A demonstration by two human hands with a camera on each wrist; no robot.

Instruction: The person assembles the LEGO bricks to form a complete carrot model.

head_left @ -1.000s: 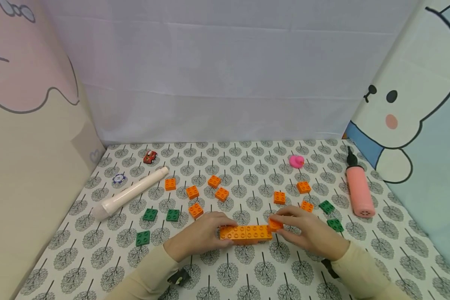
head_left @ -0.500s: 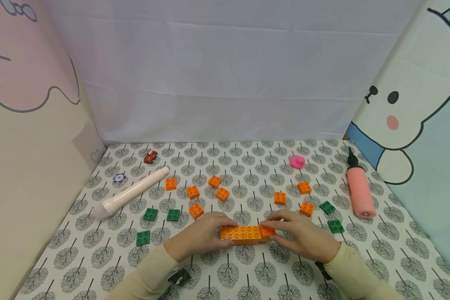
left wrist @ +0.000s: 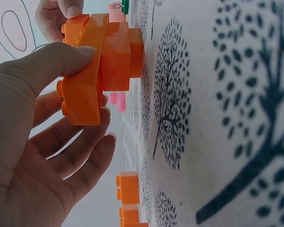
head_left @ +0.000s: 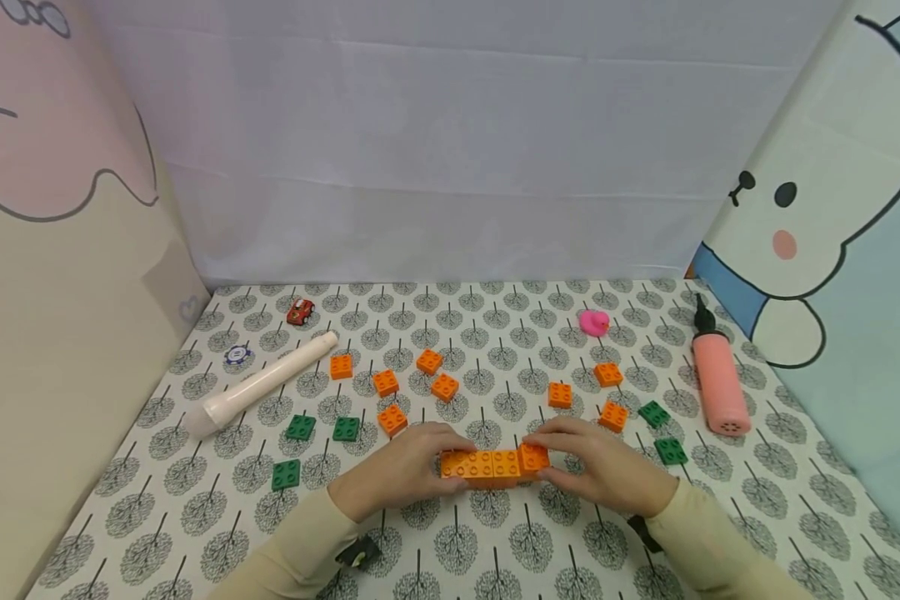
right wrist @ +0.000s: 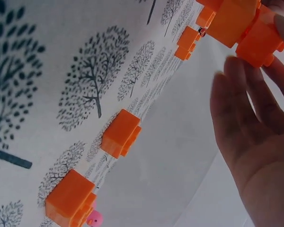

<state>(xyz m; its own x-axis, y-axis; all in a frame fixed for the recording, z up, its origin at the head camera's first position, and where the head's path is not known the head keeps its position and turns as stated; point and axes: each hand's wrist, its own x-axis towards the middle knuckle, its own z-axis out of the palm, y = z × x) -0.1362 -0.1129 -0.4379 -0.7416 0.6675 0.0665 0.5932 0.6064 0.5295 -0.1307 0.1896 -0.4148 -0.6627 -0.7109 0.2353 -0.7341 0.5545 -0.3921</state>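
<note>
Left hand (head_left: 405,468) grips orange brick row (head_left: 487,471), near centre, at its left end. Right hand (head_left: 607,467) pinches small orange brick (head_left: 534,462), shifted left since a second ago, now over row's right end.

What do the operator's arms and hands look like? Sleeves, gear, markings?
Left hand and right hand: bare, no gloves. Plain cream long sleeves reach the wrists. A dark piece shows under each wrist; details too small to tell. No cables visible.
</note>
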